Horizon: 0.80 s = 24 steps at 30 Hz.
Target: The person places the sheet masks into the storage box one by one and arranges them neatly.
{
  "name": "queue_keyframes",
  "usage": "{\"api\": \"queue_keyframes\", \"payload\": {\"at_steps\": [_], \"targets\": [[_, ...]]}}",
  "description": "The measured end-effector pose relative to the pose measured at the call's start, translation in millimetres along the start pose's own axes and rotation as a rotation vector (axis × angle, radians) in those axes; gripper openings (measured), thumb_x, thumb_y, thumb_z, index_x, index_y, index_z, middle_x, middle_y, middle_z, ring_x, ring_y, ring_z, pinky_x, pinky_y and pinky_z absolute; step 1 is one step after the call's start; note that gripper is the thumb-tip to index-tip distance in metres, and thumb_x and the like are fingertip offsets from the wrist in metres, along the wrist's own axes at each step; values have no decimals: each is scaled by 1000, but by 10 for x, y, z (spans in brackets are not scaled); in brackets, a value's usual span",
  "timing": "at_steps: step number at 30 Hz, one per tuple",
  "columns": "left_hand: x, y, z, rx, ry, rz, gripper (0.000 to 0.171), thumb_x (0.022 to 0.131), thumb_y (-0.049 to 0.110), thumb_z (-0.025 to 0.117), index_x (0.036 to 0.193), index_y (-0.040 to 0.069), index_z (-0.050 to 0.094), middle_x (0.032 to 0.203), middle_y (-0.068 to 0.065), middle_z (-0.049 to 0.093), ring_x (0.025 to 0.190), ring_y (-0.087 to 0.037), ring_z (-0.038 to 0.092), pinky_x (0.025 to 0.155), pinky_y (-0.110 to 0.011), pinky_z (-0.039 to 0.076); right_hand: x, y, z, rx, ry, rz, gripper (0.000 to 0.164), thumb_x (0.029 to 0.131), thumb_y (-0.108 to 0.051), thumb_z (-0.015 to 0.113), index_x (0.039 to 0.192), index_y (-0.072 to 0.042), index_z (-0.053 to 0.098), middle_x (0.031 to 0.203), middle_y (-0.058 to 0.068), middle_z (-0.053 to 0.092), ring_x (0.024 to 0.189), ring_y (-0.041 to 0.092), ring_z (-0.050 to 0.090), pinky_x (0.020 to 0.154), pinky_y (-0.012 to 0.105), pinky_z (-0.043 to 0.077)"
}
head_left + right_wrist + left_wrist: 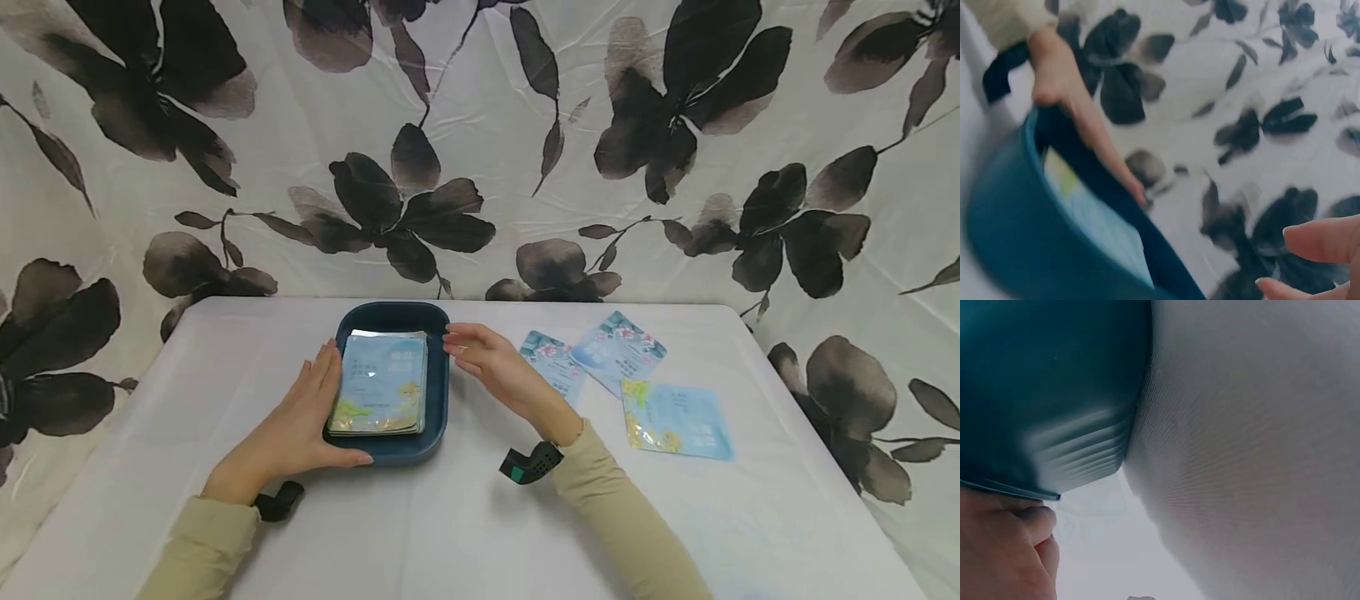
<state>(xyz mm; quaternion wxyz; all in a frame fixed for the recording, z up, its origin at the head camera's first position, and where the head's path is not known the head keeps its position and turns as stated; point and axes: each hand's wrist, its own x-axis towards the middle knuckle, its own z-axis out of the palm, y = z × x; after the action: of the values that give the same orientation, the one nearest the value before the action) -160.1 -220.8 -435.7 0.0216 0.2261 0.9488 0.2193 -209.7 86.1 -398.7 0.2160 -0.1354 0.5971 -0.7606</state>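
A dark blue plastic tub [393,312] stands on the table, a little left of its middle. Inside it lies a stack of light blue flat packets [384,375] with yellow-green printing. My left hand [296,423] rests along the tub's left side, fingers straight against the rim and thumb reaching around the near edge. By the right rim is my right hand [501,371], its fingers stretched toward the tub and nothing held in them. The right wrist view shows its fingers [1322,240] spread apart, with the tub [1004,200] in front.
To the right lie two loose blue packets with pink flowers, one packet [551,360] partly behind the right hand and another packet [621,346] overlapping it. A light blue packet [678,423] lies nearer. A flower-patterned cloth [480,150] hangs behind the white table [420,533].
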Motion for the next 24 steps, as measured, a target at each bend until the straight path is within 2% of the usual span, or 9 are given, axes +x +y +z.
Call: {"api": "queue_keyframes", "payload": {"at_steps": [7, 11, 14, 20, 24], "targets": [[-11, -21, 15, -5, 14, 29, 145, 65, 70, 80, 155, -7, -4, 163, -22, -14, 151, -34, -9, 121, -42, -8, -200, -130, -567, -10, 131, -110, 48, 103, -6, 46, 147, 7, 34, 148, 29, 39, 138, 39, 41, 116, 45, 30], [-10, -13, 10, -8, 16, 36, 143, 67, 68, 80, 155, -7, -4, 163, -22, -14, 151, -35, -9, 121, -44, -7, -362, -223, -922, -116, 198, -125, 46, 104, -9, 47, 145, 8, 37, 145, 28, 44, 135, 38, 45, 116, 49, 30], [-11, -15, 7, -5, 15, 37, 142, 67, 68, 79, 155, -7, -4, 163, -21, -15, 151, -34, -9, 121, -43, -7, -508, -301, -1204, -288, 231, -110, 44, 105, -15, 49, 143, 6, 42, 142, 26, 49, 131, 35, 49, 115, 50, 30], [-9, -12, 10, -13, 7, 42, 144, 68, 68, 79, 155, -6, -8, 162, -21, -16, 151, -33, -11, 121, -42, -8, -880, -464, -1719, -765, 218, -12, 43, 102, -20, 57, 137, 5, 51, 133, 23, 57, 122, 35, 55, 103, 47, 44], [-12, -21, 6, -19, 5, 39, 145, 68, 68, 79, 154, -6, -10, 162, -20, -18, 151, -32, -12, 121, -42, -9, -1086, -537, -1947, -927, 180, 10, 45, 98, -17, 63, 135, 8, 53, 129, 26, 58, 118, 38, 57, 99, 49, 47]]}}
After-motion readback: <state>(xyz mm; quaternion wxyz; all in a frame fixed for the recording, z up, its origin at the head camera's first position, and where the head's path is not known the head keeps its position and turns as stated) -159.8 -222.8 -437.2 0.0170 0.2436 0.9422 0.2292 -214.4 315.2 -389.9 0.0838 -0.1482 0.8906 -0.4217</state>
